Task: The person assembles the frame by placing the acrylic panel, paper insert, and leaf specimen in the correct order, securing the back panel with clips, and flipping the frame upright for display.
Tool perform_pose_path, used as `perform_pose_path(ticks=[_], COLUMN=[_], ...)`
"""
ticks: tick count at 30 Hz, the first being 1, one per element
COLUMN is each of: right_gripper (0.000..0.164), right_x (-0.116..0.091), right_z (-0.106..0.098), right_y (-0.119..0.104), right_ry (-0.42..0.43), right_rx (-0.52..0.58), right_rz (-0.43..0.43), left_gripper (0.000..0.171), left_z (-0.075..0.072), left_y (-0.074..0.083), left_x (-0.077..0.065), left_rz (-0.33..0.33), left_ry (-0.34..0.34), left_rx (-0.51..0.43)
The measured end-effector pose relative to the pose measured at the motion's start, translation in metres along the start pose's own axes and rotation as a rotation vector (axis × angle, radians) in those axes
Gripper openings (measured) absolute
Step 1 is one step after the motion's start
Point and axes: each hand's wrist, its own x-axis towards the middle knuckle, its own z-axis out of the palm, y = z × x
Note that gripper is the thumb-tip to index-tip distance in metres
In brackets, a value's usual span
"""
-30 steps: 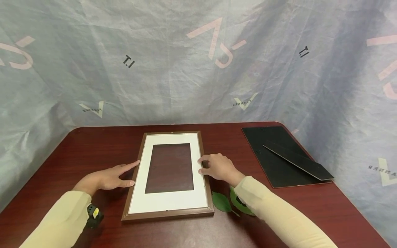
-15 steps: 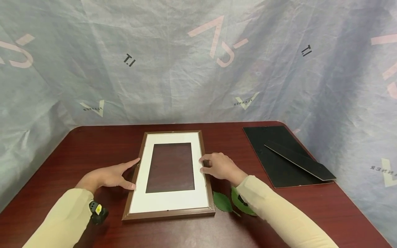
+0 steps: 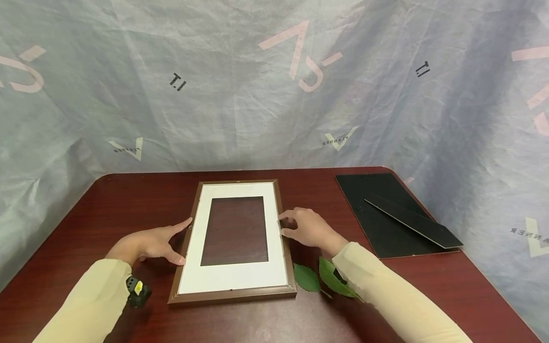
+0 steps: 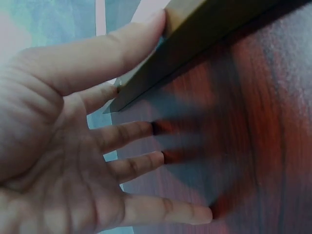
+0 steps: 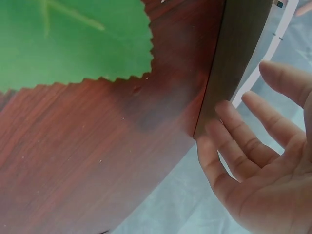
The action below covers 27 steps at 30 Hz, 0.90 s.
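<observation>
A brown picture frame (image 3: 231, 296) lies flat on the dark red table, a white mat (image 3: 233, 278) inside it. Through the mat's window the tabletop colour shows. My left hand (image 3: 150, 245) is spread along the frame's left side, thumb tip and index fingertip at its edge. In the left wrist view, the other fingers (image 4: 141, 165) extend down to the tabletop. On the opposite side my right hand (image 3: 310, 228) has its loosely bent fingertips against the frame's outer edge. The right wrist view shows these fingers (image 5: 243, 141) along the frame's side, the thumb apart.
Right of the frame's near corner lie green leaves (image 3: 306, 277), partly under the right forearm. A black backing board (image 3: 381, 238) with a raised stand flap (image 3: 413, 221) occupies the table's right side. A grey printed cloth (image 3: 240, 95) hangs behind the table.
My right hand has drawn slightly outward, its fingertips shifting from over the mat's edge to the frame's outer side. The left thumb has slid a little toward the near end.
</observation>
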Motion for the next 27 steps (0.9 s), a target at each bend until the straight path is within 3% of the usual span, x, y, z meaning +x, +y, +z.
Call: perform_pose_path(ticks=[15,27], right_gripper=[0.034,0.035], right_x=[-0.012,-0.027], right_z=[-0.011,-0.022], right_y=[0.016,0.024], right_ry=[0.147,0.142], right_rx=[0.145,0.223], right_rz=[0.005,0.088], left_gripper=[0.114,0.114], left_z=[0.001,0.001], left_y=[-0.003,-0.003], left_x=[0.0,0.0], left_rz=[0.028,0.039], left_ry=[0.016,0.012], left_rx=[0.061,0.06])
